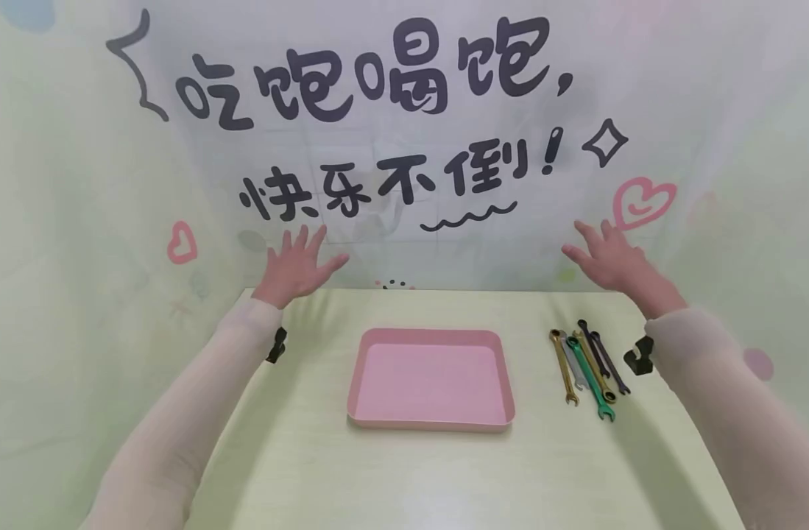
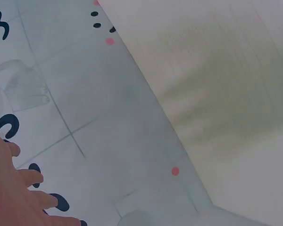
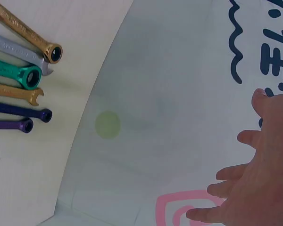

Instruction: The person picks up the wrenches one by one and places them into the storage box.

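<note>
Wrenches, tray — both below the hands.

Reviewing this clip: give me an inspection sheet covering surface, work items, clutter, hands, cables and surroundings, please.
Surface: pale table, shadows of both arms falling across it.
Work items: pink tray near the middle; six wrenches lying close together to its right: two gold, one silver, one green, two dark blue or purple.
Clutter: nothing seen.
Left hand: raised, fingers spread, holding nothing.
Right hand: raised, fingers spread, holding nothing.
Cables: nothing seen.
Surroundings: pale backdrop behind the table, printed with large dark characters and pink hearts; a dark device shows at the left wrist, another at the right.
</note>
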`<state>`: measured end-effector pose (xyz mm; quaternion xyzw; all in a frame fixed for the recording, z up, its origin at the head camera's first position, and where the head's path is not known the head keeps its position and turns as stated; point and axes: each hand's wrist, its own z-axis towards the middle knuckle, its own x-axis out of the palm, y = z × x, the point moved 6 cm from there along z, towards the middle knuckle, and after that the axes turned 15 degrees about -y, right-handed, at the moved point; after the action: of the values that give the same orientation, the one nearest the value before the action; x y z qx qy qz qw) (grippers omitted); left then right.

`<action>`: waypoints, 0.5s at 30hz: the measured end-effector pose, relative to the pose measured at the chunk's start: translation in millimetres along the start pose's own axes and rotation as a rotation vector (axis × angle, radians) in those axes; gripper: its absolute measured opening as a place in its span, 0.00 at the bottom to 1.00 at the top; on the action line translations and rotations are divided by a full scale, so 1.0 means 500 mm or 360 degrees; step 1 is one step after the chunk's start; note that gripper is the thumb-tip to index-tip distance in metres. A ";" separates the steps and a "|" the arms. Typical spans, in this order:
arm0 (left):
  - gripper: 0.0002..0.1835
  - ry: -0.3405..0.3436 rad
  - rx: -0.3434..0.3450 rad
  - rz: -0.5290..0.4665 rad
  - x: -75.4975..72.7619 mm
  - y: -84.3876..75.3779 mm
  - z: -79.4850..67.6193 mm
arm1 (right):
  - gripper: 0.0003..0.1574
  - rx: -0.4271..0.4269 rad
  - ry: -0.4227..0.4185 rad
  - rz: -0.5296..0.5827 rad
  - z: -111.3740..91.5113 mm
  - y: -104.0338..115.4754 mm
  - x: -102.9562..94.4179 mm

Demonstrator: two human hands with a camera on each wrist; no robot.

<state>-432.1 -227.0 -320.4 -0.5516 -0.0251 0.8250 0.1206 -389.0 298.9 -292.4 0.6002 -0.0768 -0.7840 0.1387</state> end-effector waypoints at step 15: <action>0.53 0.0043 -0.0038 -0.0296 0.080 -0.062 -0.135 | 0.48 -0.0093 -0.0050 0.0320 -0.114 0.030 0.074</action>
<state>-379.8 -194.0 -377.7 -0.5593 -0.0845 0.8024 0.1903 -341.1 275.7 -337.1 0.5728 -0.1159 -0.7774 0.2328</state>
